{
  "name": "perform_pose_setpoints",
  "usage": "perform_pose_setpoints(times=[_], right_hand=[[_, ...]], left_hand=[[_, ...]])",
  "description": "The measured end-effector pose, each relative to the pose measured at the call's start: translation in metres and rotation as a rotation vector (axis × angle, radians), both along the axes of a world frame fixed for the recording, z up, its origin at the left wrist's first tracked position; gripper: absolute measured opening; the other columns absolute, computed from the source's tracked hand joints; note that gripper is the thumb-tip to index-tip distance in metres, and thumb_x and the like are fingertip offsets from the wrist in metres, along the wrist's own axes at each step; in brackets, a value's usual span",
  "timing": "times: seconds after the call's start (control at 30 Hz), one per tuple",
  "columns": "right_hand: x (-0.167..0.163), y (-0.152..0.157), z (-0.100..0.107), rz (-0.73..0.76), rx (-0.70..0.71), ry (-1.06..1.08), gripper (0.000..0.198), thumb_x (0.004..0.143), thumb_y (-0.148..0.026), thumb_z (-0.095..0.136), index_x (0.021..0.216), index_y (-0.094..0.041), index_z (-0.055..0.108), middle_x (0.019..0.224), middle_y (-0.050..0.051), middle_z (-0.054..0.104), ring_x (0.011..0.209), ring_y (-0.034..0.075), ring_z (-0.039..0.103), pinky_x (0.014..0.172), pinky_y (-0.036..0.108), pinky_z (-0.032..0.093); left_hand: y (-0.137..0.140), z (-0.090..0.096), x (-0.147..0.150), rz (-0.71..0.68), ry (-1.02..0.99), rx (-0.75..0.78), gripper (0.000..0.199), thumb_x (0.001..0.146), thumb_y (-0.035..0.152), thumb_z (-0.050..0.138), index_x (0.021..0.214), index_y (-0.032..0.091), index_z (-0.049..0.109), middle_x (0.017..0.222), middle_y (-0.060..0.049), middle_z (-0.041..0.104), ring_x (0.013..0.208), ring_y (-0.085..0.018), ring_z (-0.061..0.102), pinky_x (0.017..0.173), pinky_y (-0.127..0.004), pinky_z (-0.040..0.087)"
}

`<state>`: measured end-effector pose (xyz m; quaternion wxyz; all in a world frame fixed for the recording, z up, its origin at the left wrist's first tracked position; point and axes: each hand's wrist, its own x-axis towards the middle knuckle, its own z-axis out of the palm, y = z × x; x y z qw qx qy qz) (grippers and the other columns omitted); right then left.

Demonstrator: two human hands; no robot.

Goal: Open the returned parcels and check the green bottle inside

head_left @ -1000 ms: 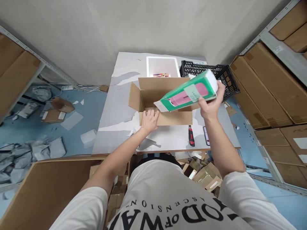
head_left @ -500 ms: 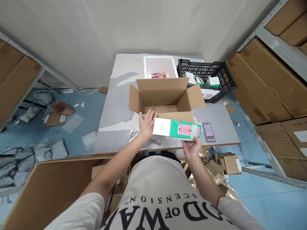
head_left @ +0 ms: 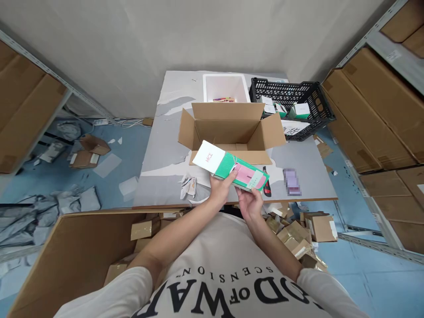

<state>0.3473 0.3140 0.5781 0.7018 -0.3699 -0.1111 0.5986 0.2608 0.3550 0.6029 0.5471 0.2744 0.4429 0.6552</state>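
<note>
A white and green product box (head_left: 228,164) with a pink item pictured on its face is held between both my hands, tilted, its white end up to the left. My left hand (head_left: 221,187) grips its lower edge near the middle, thumb on the face. At the right end, my right hand (head_left: 250,203) has its fingers round the bottom corner. Just behind stands an open cardboard carton (head_left: 228,132), its flaps spread and no contents visible; the product box overlaps its front flap. A red and black box cutter (head_left: 266,183) lies right of the product box, partly hidden.
On the table (head_left: 159,154) are crumpled paper (head_left: 188,185), a white bin (head_left: 227,81) with colourful items, a black crate (head_left: 298,90) holding several small boxes, and a blurred purple object (head_left: 292,182). A large carton (head_left: 82,251) stands at the front left; shelves (head_left: 374,115) rise at right.
My left hand has moved from the carton's front left edge onto the product box. The box has tilted and shifted slightly left, and the box cutter and crumpled paper now show more.
</note>
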Motion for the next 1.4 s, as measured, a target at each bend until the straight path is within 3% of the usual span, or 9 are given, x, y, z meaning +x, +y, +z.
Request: perform_pose_setpoints(times=[0.2, 0.37, 0.6, 0.77, 0.93, 1.07, 1.2, 1.3, 1.4], right_hand=[[0.048, -0.017, -0.040, 0.229, -0.050, -0.337, 0.052, 0.079, -0.044, 0.057, 0.129, -0.035, 0.045, 0.137, 0.006, 0.053, 0.122, 0.022, 0.053, 0.096, 0.049, 0.046], [0.089, -0.009, -0.054, 0.191, -0.015, -0.744, 0.057, 0.082, -0.047, 0.058, 0.134, -0.030, 0.041, 0.145, 0.011, 0.041, 0.135, 0.023, 0.041, 0.106, 0.047, 0.038], [0.079, 0.013, -0.030, 0.299, 0.268, -1.250, 0.032, 0.088, -0.035, 0.056, 0.118, -0.024, 0.058, 0.120, 0.011, 0.060, 0.112, 0.022, 0.057, 0.097, 0.042, 0.048], [0.079, 0.048, -0.006, 0.646, 0.644, -1.563, 0.036, 0.093, -0.023, 0.046, 0.127, -0.026, 0.058, 0.125, 0.008, 0.062, 0.116, 0.022, 0.055, 0.100, 0.043, 0.044], [0.079, 0.074, -0.012, 0.995, 0.773, -1.779, 0.046, 0.088, -0.014, 0.049, 0.132, -0.026, 0.055, 0.135, 0.006, 0.057, 0.123, 0.023, 0.050, 0.100, 0.043, 0.041], [0.067, 0.078, -0.020, 1.153, 0.901, -1.917, 0.041, 0.089, -0.016, 0.052, 0.128, -0.027, 0.058, 0.138, 0.006, 0.055, 0.121, 0.025, 0.049, 0.096, 0.041, 0.042], [0.059, 0.081, -0.019, 1.153, 0.945, -2.053, 0.035, 0.089, -0.017, 0.054, 0.122, -0.024, 0.061, 0.126, 0.010, 0.060, 0.109, 0.025, 0.054, 0.090, 0.039, 0.044], [0.060, 0.083, -0.018, 1.112, 0.913, -2.071, 0.028, 0.088, -0.015, 0.055, 0.114, -0.021, 0.065, 0.117, 0.011, 0.061, 0.104, 0.024, 0.054, 0.088, 0.038, 0.045], [0.064, 0.082, -0.019, 1.090, 0.866, -1.979, 0.024, 0.089, -0.013, 0.051, 0.105, -0.020, 0.067, 0.111, 0.010, 0.060, 0.102, 0.022, 0.054, 0.089, 0.037, 0.046]], left_hand=[[0.009, -0.010, -0.038, -0.273, 0.405, 0.166, 0.039, 0.059, 0.039, 0.079, 0.086, 0.016, 0.063, 0.089, -0.007, 0.072, 0.082, -0.021, 0.068, 0.081, -0.038, 0.054], [0.001, -0.034, -0.056, -0.531, 0.746, 0.327, 0.073, 0.049, 0.036, 0.083, 0.113, 0.022, 0.051, 0.098, -0.008, 0.070, 0.085, -0.025, 0.067, 0.076, -0.041, 0.054], [0.005, -0.084, -0.052, -0.688, 0.838, 0.405, 0.073, 0.056, 0.031, 0.079, 0.119, 0.021, 0.043, 0.121, -0.011, 0.062, 0.108, -0.026, 0.062, 0.088, -0.040, 0.050], [0.021, -0.114, -0.049, -0.661, 0.894, 0.314, 0.066, 0.058, 0.026, 0.076, 0.114, 0.019, 0.043, 0.113, -0.010, 0.063, 0.101, -0.025, 0.064, 0.085, -0.039, 0.050], [0.033, -0.133, -0.053, -0.713, 0.931, 0.280, 0.068, 0.056, 0.027, 0.076, 0.114, 0.018, 0.042, 0.109, -0.011, 0.062, 0.098, -0.026, 0.064, 0.083, -0.038, 0.051], [0.038, -0.140, -0.055, -0.729, 1.000, 0.265, 0.072, 0.057, 0.027, 0.075, 0.119, 0.015, 0.041, 0.113, -0.014, 0.061, 0.100, -0.027, 0.063, 0.085, -0.039, 0.051], [0.036, -0.140, -0.059, -0.732, 1.051, 0.241, 0.076, 0.057, 0.028, 0.076, 0.123, 0.015, 0.041, 0.116, -0.014, 0.061, 0.102, -0.028, 0.063, 0.088, -0.040, 0.050], [0.030, -0.129, -0.065, -0.683, 1.091, 0.261, 0.087, 0.057, 0.032, 0.077, 0.131, 0.012, 0.038, 0.125, -0.018, 0.055, 0.113, -0.031, 0.058, 0.096, -0.043, 0.046], [0.024, -0.105, -0.068, -0.657, 1.125, 0.426, 0.096, 0.059, 0.040, 0.076, 0.139, 0.012, 0.033, 0.142, -0.022, 0.041, 0.133, -0.035, 0.040, 0.108, -0.047, 0.035]])
